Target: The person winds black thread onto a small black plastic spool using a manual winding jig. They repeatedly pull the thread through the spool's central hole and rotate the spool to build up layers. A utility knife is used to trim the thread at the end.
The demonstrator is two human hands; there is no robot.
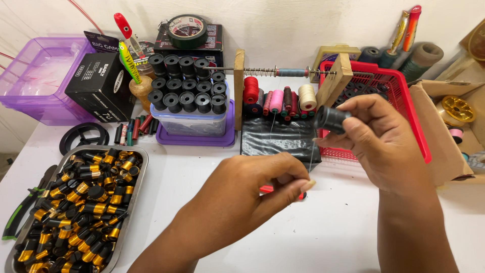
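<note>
your hands stretch a thin thread off a dark spool.
right hand [384,139] pinches the black spool [331,119] at two o'clock; left hand [252,194] pinches the thread [311,154] below, above the white table [328,232].

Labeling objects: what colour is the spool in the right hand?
Black or very dark grey: the spool pinched in the right hand. Head view, the only one.

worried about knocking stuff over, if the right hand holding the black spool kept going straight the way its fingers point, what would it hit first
The right hand points left and slightly away, gripping the black spool. Straight on, it would probably first meet the thread spools on the wooden rack, though depth is hard to judge.
</note>
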